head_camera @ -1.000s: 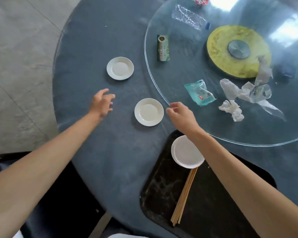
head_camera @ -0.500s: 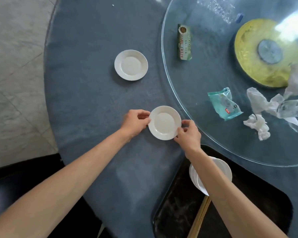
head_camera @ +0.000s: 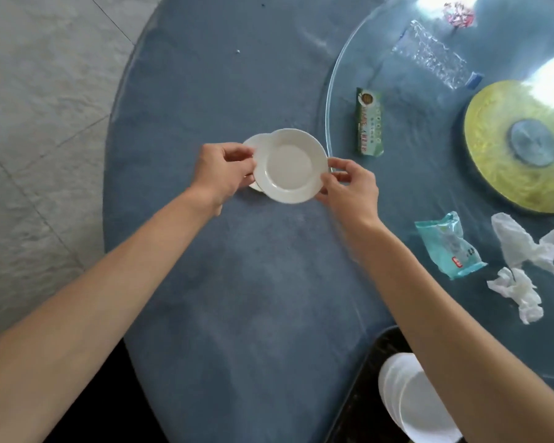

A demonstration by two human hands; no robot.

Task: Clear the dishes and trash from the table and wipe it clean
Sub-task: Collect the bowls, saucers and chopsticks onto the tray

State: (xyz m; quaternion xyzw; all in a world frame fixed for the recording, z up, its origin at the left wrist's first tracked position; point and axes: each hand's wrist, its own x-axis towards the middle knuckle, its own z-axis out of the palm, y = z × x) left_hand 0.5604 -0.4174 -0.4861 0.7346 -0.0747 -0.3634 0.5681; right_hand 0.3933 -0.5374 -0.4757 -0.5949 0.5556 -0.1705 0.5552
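White plate (head_camera: 289, 166) held; green packet's (head_camera: 369, 122) writing unreadable.

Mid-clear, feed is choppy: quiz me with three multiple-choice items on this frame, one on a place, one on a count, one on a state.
1. Where does the green packet lie?
A. on the glass turntable
B. on the tray
C. on the floor

2. How many small white plates are at the hands?
A. one
B. two
C. four

3. How is the top plate held?
A. lying untouched
B. one hand only
C. pinched by both hands

Answers: 1 A, it sits inside the glass rim. 2 B, a second plate peeks out beneath. 3 C, the left hand and right hand grip opposite edges.
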